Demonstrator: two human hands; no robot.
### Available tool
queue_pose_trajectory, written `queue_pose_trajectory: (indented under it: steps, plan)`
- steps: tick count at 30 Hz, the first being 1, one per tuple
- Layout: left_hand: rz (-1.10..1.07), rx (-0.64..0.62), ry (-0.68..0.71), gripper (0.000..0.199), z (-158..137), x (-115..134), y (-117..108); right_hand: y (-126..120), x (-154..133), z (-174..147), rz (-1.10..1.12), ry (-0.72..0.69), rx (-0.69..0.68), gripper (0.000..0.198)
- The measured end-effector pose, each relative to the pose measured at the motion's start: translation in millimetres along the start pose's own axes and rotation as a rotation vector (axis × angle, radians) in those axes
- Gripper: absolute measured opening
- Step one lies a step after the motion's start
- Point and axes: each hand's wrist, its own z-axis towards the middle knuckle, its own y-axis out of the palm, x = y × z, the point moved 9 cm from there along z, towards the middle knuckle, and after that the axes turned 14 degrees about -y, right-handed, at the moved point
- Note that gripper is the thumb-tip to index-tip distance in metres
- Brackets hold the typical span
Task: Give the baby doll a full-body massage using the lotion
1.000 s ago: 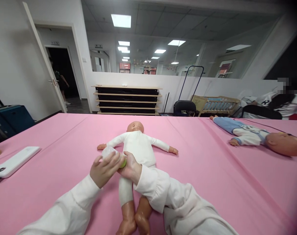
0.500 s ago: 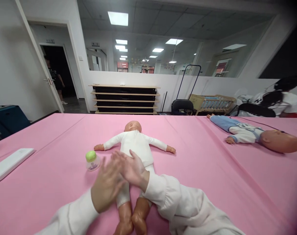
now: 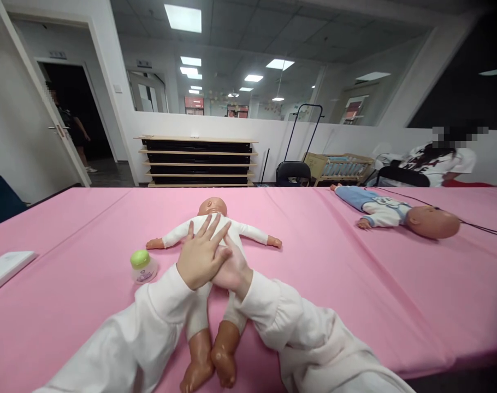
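Note:
A baby doll [image 3: 244, 232] in a white cloth body lies on the pink table cover [image 3: 322, 295], arms spread and bare feet toward me. Over its torso my left hand [image 3: 199, 256] lies across my right hand [image 3: 233, 267], palm side down, with its fingers spread. My right hand is turned palm up beneath it, its fingers partly hidden. Neither hand holds an object. A small clear jar [image 3: 143, 267] with a green lid stands left of the doll, close to my left sleeve.
A second doll [image 3: 383, 210] in blue and white lies at the right, with a dark cable behind it. A white phone-like object [image 3: 9, 270] rests at the left edge. Behind the table are a low shelf [image 3: 197, 161], a black chair [image 3: 293, 172], a wooden crib [image 3: 338, 166] and two people.
My left hand has moved up and right, from beside my right hand onto it, and its blur is gone. The whole view has shifted slightly, moving the scene leftward.

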Motion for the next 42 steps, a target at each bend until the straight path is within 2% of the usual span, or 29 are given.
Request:
queue_pose_trajectory:
  steps: [2, 3, 5, 7, 9, 11, 14, 16, 18, 20, 22, 24, 25, 27, 30, 32, 34, 37, 40, 42]
  plan:
    - [-0.058, -0.032, 0.017, 0.059, -8, 6, 9, -10, -12, 10, -0.007, 0.032, -0.041, 0.040]
    - [-0.096, -0.051, 0.081, 0.061, -15, 15, 13, -19, -21, 16, -0.011, 0.049, -0.072, 0.040]
    - [-0.189, -0.134, 0.311, 0.055, -36, 36, 21, -39, -45, 30, -0.005, 0.051, -0.160, 0.044]
    - [-0.281, -0.239, 0.510, 0.041, -51, 45, 25, -58, -72, 49, -0.049, -0.055, -0.268, 0.046]
    - [-0.320, -0.294, 0.531, 0.031, -42, 33, 29, -65, -87, 67, -0.245, -0.203, -0.422, 0.041]
    - [-0.299, -0.334, 0.503, 0.028, -19, 14, 41, -59, -77, 83, -0.541, -0.291, -0.614, 0.033]
    - [-0.285, -0.432, 0.544, 0.026, 18, -2, 69, -34, -30, 104, -0.853, -0.307, -0.909, 0.023]
    - [-0.295, -0.461, 0.490, 0.031, 40, -15, 90, -24, -2, 119, -0.966, -0.317, -1.000, 0.017]
    - [-0.275, -0.480, 0.392, 0.034, 51, -35, 108, -28, 12, 132, -1.028, -0.345, -0.982, 0.018]
    - [-0.220, -0.473, 0.251, 0.036, 47, -64, 120, -47, 13, 133, -1.039, -0.399, -0.917, 0.026]
    - [-0.168, -0.424, 0.105, 0.039, 30, -94, 121, -75, 5, 121, -1.018, -0.446, -0.849, 0.036]
    - [-0.139, -0.321, 0.051, 0.041, 9, -108, 108, -101, -2, 102, -0.984, -0.459, -0.802, 0.039]
    - [-0.136, -0.272, 0.087, 0.041, 0, -105, 99, -109, -5, 93, -0.953, -0.459, -0.788, 0.036]
    - [-0.144, -0.239, 0.270, 0.040, -13, -78, 84, -108, -6, 80, -0.869, -0.442, -0.792, 0.026]
    - [-0.168, -0.370, 0.569, 0.036, -10, -23, 80, -67, 10, 80, -0.751, -0.372, -0.970, 0.025]
    - [-0.207, -0.419, 0.594, 0.032, 11, -4, 84, -35, 25, 90, -0.758, -0.338, -1.135, 0.022]
    - [-0.281, -0.426, 0.525, 0.025, 33, -3, 91, -20, 33, 106, -0.832, -0.339, -1.188, 0.020]
    - [-0.403, -0.398, 0.361, 0.027, 38, -36, 106, -35, 28, 121, -0.910, -0.387, -1.061, 0.027]
    - [-0.362, -0.317, 0.121, 0.038, 14, -87, 113, -78, 12, 110, -0.903, -0.422, -0.840, 0.033]
    - [-0.279, -0.263, 0.036, 0.040, -6, -106, 107, -103, 3, 95, -0.880, -0.412, -0.724, 0.033]
